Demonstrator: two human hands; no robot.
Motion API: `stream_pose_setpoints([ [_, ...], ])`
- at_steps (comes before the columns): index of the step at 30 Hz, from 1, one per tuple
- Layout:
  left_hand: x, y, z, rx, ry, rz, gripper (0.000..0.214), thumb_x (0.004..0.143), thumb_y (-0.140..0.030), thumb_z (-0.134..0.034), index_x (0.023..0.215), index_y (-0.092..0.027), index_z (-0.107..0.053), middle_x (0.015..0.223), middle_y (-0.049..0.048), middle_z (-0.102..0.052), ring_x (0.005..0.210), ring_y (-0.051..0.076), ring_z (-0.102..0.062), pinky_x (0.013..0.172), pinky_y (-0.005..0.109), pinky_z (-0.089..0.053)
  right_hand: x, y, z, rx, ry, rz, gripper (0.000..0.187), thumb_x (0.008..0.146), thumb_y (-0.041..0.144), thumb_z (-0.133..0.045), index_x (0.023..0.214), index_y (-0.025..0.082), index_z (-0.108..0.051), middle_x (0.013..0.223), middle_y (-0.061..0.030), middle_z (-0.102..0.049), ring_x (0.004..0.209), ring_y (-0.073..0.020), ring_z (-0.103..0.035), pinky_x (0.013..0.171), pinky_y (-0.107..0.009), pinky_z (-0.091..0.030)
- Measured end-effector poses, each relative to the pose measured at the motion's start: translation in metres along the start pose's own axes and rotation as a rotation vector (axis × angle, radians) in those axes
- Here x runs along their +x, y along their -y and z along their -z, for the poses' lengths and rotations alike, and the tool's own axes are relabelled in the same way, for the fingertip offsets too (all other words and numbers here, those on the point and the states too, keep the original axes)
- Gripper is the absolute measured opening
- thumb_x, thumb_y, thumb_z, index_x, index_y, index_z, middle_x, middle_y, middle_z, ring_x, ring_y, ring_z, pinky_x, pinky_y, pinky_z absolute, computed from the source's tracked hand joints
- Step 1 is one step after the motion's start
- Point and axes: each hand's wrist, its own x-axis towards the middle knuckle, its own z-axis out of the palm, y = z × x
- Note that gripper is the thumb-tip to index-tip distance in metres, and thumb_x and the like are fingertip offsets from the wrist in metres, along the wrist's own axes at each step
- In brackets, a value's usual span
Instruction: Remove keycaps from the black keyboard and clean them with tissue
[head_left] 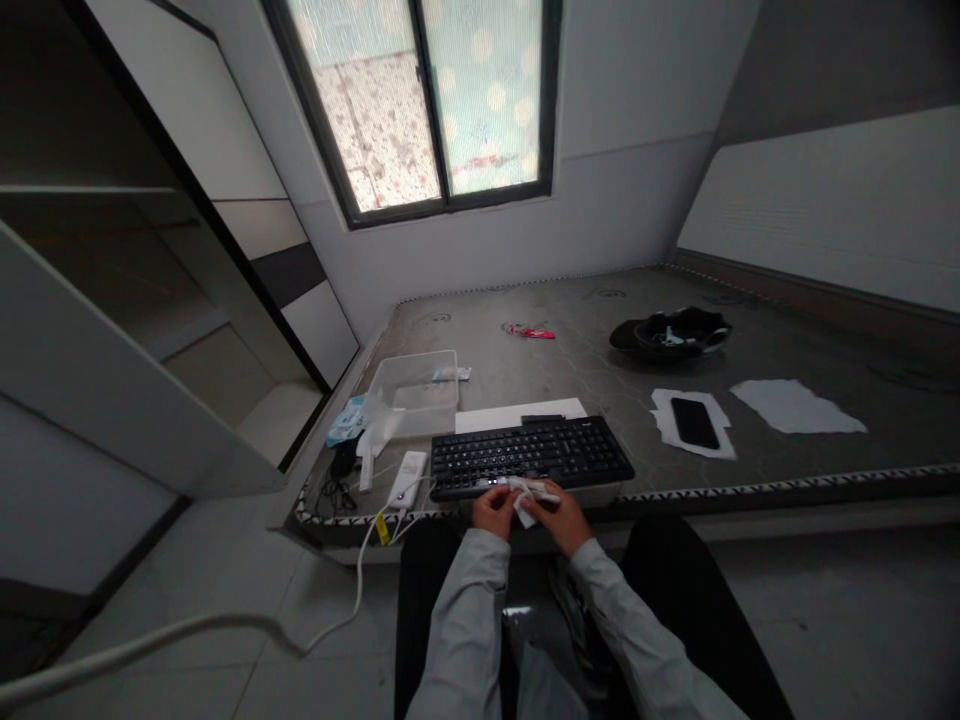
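Observation:
My left hand (pixel 491 511) and my right hand (pixel 564 520) meet in front of the keyboard's near edge, fingers closed in pinches. Between them is a crumpled white tissue (pixel 524 511), one end hanging down. Something thin and white also shows at the fingers, too small to make out. The black keyboard (pixel 525 455) lies just beyond, raised on something partly hidden under it. Behind its far edge a white sheet or board (pixel 487 418) sticks out, with a small black bar-shaped object (pixel 543 420) on it.
Left stand a clear plastic box (pixel 415 385), a blue-white packet (pixel 346 420) and a white power strip (pixel 409 480), its cable running to the floor. Right lie a black phone (pixel 694 423) on white paper, another paper sheet (pixel 799 406) and a black cap (pixel 667 335). A red item (pixel 532 332) lies farther back.

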Motion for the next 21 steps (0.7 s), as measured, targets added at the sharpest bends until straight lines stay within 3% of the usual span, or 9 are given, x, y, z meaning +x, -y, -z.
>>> stream_pose_setpoints([
  [9,-0.002,-0.002,-0.001,-0.029,0.032,0.023,0.036,0.050,-0.047,-0.078,0.067,-0.016,-0.071,0.073,0.0060,-0.072,0.073,0.022,-0.066,0.072,0.032,-0.054,0.000,0.002,-0.002,0.105,-0.042,-0.110,0.044,0.064,0.047,-0.073,0.095,0.016,-0.070,0.095,-0.0101,-0.072,0.088,-0.0274,-0.066,0.082,-0.040,-0.051],
  [16,0.000,0.011,-0.005,-0.114,0.047,0.087,0.055,0.045,-0.057,-0.077,0.077,-0.013,-0.070,0.066,0.0046,-0.070,0.058,0.016,-0.063,0.057,0.027,-0.052,0.001,0.001,0.000,0.124,-0.081,-0.108,0.051,0.071,0.058,-0.062,0.097,0.014,-0.071,0.093,-0.0106,-0.072,0.091,-0.0294,-0.065,0.083,-0.042,-0.050],
  [21,0.000,0.011,-0.006,-0.153,0.016,0.110,0.053,0.040,-0.054,-0.080,0.072,-0.013,-0.069,0.067,0.0052,-0.070,0.060,0.016,-0.064,0.058,0.025,-0.051,0.001,0.004,-0.003,0.118,-0.079,-0.116,0.050,0.065,0.055,-0.068,0.098,0.017,-0.070,0.093,-0.0103,-0.072,0.086,-0.0287,-0.066,0.080,-0.042,-0.052],
])
